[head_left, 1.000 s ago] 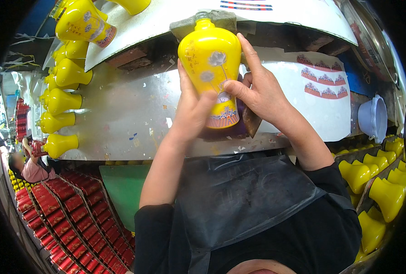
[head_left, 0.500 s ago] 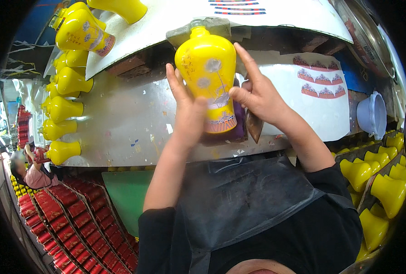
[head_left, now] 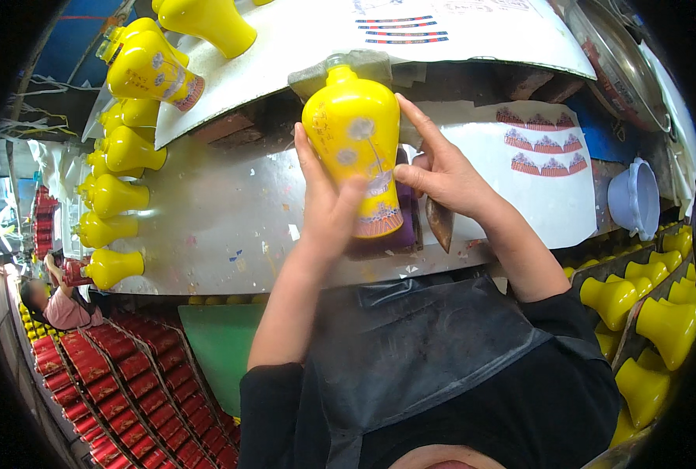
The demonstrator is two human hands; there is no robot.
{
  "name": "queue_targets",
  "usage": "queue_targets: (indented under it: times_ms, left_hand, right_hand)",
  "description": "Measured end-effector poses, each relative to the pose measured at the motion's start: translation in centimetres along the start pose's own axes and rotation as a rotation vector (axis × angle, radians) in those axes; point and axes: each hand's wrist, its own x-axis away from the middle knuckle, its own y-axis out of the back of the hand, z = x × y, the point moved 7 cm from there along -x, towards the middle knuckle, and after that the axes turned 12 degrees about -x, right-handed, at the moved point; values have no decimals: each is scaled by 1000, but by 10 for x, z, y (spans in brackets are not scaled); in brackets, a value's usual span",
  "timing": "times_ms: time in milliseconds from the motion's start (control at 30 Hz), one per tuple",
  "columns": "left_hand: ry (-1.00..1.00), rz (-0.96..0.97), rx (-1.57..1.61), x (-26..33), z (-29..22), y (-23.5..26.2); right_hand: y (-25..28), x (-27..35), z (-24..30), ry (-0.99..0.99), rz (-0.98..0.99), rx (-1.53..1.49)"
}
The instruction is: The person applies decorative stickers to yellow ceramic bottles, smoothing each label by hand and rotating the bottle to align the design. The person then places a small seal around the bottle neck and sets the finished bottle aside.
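Note:
A glossy yellow vase-shaped bottle (head_left: 353, 109) with a clear neck lies before me, its neck pointing away. Grey flower pictures, small red writing and a patterned band near the base cover its upper side. My left hand (head_left: 324, 187) is along its left side, thumb on the lower front. On the right side rests my right hand (head_left: 442, 168), fingers against the shoulder and thumb at the narrowing waist. A dark grey pad (head_left: 305, 76) sits under the neck, and a purple block (head_left: 403, 234) shows beneath the base. Next to my right hand lies a brown pointed tool (head_left: 439, 227).
Sheets of patterned bands (head_left: 547, 195) and thin strips (head_left: 403, 30) lie right and far. Yellow bottles (head_left: 117, 195) line the table's left; more (head_left: 665, 328) stand at right. A lilac bucket (head_left: 633, 199) stands right. Red bottles (head_left: 121, 375) fill racks lower left, near another person (head_left: 74, 305).
My left fingers have come closer to the bottle's left side, and the left thumb has shifted on its front. The whole view has shifted slightly; the bottle stays on the pad.

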Motion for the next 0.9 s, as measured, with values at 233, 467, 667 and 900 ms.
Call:
queue_targets:
  times_ms: [233,467,667,900]
  left_hand:
    - [-62,-28,82,-7,-6,5]
    - [-93,-99,-546,-8,-16,7]
    - [-93,-118,-591,-13,-21,5]
    - [-151,-103,-549,-10,-17,5]
  right_hand:
    - [9,-6,41,214,-149,320]
    - [0,-25,48,79,-123,147]
    - [-5,-28,62,213,-114,374]
    - [-12,-27,81,495,-56,590]
